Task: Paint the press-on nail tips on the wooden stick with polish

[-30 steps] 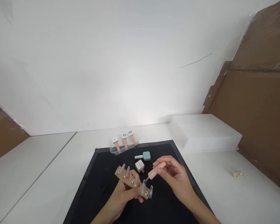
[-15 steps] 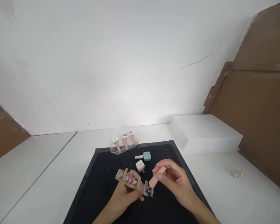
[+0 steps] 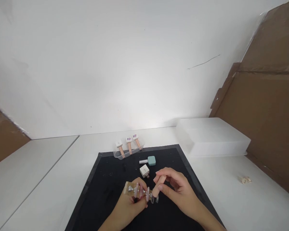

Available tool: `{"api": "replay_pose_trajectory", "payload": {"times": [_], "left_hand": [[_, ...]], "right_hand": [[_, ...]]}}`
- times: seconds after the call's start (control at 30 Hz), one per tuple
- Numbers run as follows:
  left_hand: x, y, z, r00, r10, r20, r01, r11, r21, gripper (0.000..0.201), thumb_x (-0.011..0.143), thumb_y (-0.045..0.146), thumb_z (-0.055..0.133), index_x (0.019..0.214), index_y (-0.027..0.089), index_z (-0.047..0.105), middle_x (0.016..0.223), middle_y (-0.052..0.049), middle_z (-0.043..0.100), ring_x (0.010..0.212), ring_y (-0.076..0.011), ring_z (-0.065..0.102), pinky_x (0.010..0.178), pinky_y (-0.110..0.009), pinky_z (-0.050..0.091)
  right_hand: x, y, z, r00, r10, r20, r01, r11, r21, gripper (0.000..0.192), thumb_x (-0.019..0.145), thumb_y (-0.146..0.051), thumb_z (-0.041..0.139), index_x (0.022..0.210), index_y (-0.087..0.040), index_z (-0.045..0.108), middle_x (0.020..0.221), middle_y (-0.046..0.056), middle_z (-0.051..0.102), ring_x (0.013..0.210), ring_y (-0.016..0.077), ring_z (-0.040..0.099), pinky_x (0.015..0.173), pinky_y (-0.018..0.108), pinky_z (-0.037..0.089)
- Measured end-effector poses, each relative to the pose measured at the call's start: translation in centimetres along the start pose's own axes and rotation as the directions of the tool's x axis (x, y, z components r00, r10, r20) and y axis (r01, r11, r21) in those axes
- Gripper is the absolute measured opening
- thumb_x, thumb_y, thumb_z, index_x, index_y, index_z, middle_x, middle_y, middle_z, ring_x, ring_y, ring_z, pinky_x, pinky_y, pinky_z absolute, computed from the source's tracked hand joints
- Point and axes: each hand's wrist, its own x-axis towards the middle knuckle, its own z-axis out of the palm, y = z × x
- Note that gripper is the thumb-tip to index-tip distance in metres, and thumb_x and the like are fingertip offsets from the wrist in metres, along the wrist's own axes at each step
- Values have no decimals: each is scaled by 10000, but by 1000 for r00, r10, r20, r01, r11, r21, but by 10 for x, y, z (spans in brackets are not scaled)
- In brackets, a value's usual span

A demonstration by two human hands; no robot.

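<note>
My left hand (image 3: 128, 203) is closed around a nail display stand (image 3: 128, 185), a tan strip with silver studs that bear several pinkish false nails (image 3: 141, 191). Between the fingertips of my right hand (image 3: 179, 194) is a peach nail polish brush cap (image 3: 159, 186), tilted with its lower end at the right end of the stand. The brush tip is hard to make out there. Just beyond my hands lies an uncapped white nail polish bottle (image 3: 144, 171) on its side. Behind it rests a mint-green bottle (image 3: 151, 160) with a silver cap.
A clear tray (image 3: 119, 157) at the mat's back edge holds white bottles (image 3: 128, 140) with peach caps. The black mat (image 3: 96, 192) lies on a white table. A white box (image 3: 214, 134) stands at right, near small cream rings (image 3: 245, 180) and a cardboard wall (image 3: 260, 128).
My left hand has turned the stand, so the nails now show more edge-on. My right hand has shifted slightly left and down with the brush cap, which is now more upright.
</note>
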Motion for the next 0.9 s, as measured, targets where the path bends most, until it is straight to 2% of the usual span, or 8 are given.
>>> {"api": "replay_pose_trajectory", "payload": {"times": [0.23,0.4,0.53,0.7,0.9], "left_hand": [[-1,-2,-1,1000,17,-7,-17,998,65,119,674,178,640,668,183,522,563,46,493,504,-112,509,504,-225,416],[-2,-1,-1,1000,20,10,-21,999,29,127,669,189,639,665,185,512,562,50,483,501,-110,504,507,-234,431],[-2,-3,-2,1000,25,17,-26,998,56,117,671,183,627,676,183,510,556,51,486,500,-109,506,505,-228,422],[-3,-3,-2,999,39,21,-40,997,68,101,670,173,607,689,180,508,569,51,483,510,-108,504,511,-229,419],[-4,-2,-2,1000,18,15,-19,997,73,110,664,174,614,676,179,505,542,57,470,502,-107,497,498,-218,404]], "right_hand": [[1,3,-2,996,51,-69,-51,999,2,186,831,-165,597,977,-273,636,787,17,687,849,188,638,793,310,496],[3,3,-2,993,73,-93,-72,997,18,157,843,-197,589,978,-272,618,726,1,681,801,174,641,781,296,495],[4,8,-4,983,89,-158,-90,996,3,143,832,-217,603,964,-266,628,840,18,679,796,168,634,743,279,499],[4,11,-6,980,84,-181,-82,996,14,140,832,-222,599,964,-267,622,774,5,673,819,169,627,771,281,488],[4,12,-7,968,93,-233,-84,995,46,136,825,-225,614,951,-274,616,821,-1,663,784,149,624,746,260,492]]}}
